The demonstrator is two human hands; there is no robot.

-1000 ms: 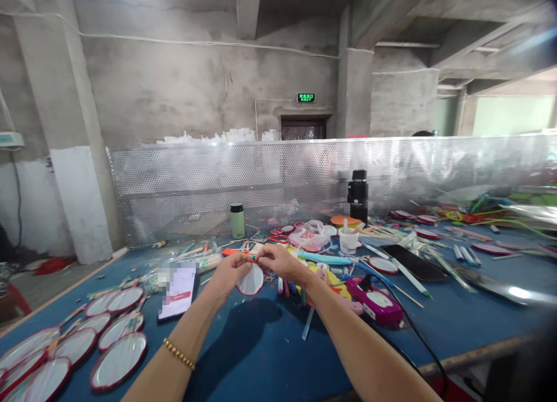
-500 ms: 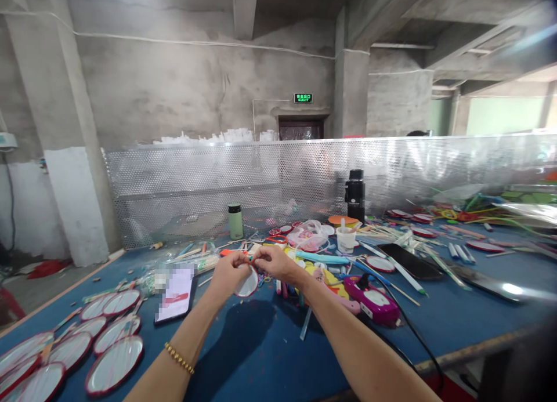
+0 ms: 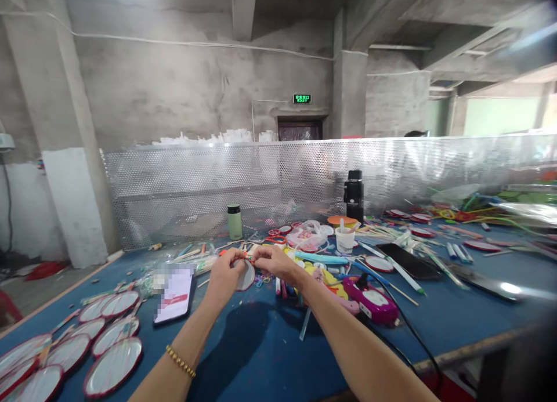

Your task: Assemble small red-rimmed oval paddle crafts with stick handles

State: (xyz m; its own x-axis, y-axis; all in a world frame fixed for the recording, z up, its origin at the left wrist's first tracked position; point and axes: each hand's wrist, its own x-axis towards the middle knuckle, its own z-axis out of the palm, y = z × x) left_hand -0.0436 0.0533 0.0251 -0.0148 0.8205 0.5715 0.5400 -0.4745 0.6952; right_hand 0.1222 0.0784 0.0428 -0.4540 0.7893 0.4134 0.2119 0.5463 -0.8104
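My left hand is closed in a pinch at the upper edge of a small round white disc with a thin red rim. The disc hangs tilted above the blue table. Close beside it, my right hand has thumb and fingers pressed together near the disc's top edge. A bit of orange-red shows between the two hands, too small to name. Fingers cover the top of the disc. To the left lie several larger red-rimmed white discs with stick handles, and a lit phone.
Behind my hands stand a green bottle, a white cup and a black flask. A purple device with a cable, a dark phone and loose sticks lie right. A perforated metal screen closes the table's back.
The disc has turned and tilted slightly between my hands, with its lower edge a little higher. My hands stay close together, and the view has shifted slightly.
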